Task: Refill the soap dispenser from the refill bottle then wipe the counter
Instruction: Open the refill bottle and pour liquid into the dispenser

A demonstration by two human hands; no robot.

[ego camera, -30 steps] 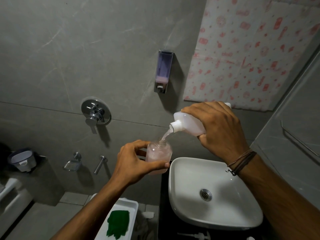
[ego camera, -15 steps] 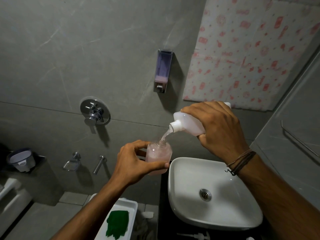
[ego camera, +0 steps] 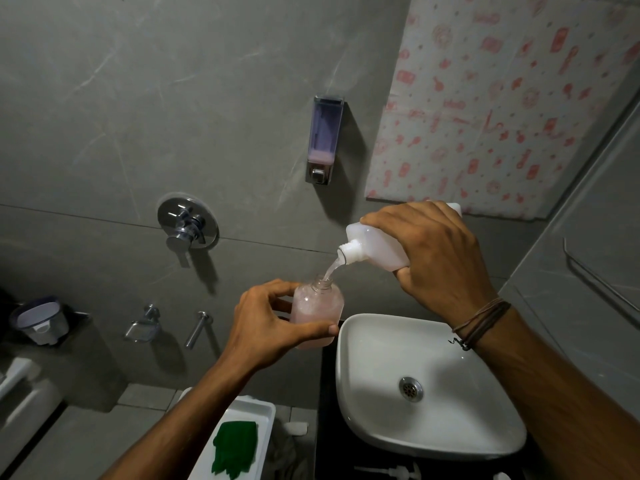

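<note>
Fingers (ego camera: pixel 304 329) of left hand (ego camera: pixel 266 327) wrapped clear, pinkish soap dispenser (ego camera: pixel 318 313); right hand (ego camera: pixel 440 258) gripped tilted white refill bottle (ego camera: pixel 374 245), pouring thin stream (ego camera: pixel 330 270) into open neck.

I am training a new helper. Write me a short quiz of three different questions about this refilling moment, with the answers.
1. True or false: the white refill bottle is tilted, with a stream of soap running from its mouth.
2. Which hand holds the small clear bottle? A) left B) right C) neither
3. Fill in: the green cloth lies in a white ____.

Key: 1 true. 2 A: the left hand grips it, while the right hand pours. 3 tray.
</note>
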